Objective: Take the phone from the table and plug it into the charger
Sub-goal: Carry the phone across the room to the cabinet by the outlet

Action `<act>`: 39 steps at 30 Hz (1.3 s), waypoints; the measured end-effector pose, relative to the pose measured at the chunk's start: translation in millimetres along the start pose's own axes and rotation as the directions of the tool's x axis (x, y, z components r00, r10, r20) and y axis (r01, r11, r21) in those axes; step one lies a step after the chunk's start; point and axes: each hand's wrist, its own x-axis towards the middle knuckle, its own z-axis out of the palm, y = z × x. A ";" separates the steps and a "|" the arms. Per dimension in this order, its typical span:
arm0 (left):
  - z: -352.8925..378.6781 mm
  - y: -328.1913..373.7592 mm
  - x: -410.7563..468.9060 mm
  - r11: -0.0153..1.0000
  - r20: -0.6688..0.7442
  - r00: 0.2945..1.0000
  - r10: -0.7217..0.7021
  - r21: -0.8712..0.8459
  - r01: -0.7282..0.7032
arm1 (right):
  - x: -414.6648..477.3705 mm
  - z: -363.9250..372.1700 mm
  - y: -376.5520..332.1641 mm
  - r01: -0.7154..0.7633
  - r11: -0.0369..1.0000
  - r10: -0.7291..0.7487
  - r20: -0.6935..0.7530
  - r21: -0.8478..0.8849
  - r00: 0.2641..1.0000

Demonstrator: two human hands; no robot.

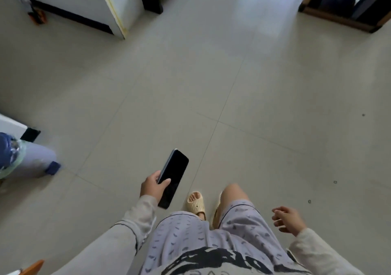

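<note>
Fingers (164, 182) of our left hand (152, 188) are wrapped around the phone (174, 177), screen up, while the right hand (288, 219) hangs loose with nothing in it. So pickup's done, we're crossing the tiled floor (254, 97), and no charger's in sight yet.

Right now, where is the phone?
In the head view, the phone is in the left hand, low and left of centre, above the tiled floor, near the beige slipper.

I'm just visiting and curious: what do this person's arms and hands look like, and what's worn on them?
Both arms are in long, loose, pale grey-beige sleeves reaching the wrists. The left hand and right hand are bare: no gloves, and no rings or watch visible. The left sleeve has a dark seam line.
</note>
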 end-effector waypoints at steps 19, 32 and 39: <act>27.7 176.4 170.9 0.954 -0.055 0.953 -0.299 0.018 0.300 | 120.5 -91.9 -367.4 0.288 0.942 -0.254 0.194 -0.173 0.948; 17.1 308.7 307.8 0.927 -0.117 0.924 -0.364 -0.142 0.347 | 201.8 -127.5 -546.9 0.174 0.983 -0.181 0.192 0.055 0.965; -11.5 416.7 401.5 0.970 -0.082 0.967 -0.239 -0.064 0.235 | 235.9 -164.3 -609.0 0.034 0.996 -0.043 0.104 0.083 0.994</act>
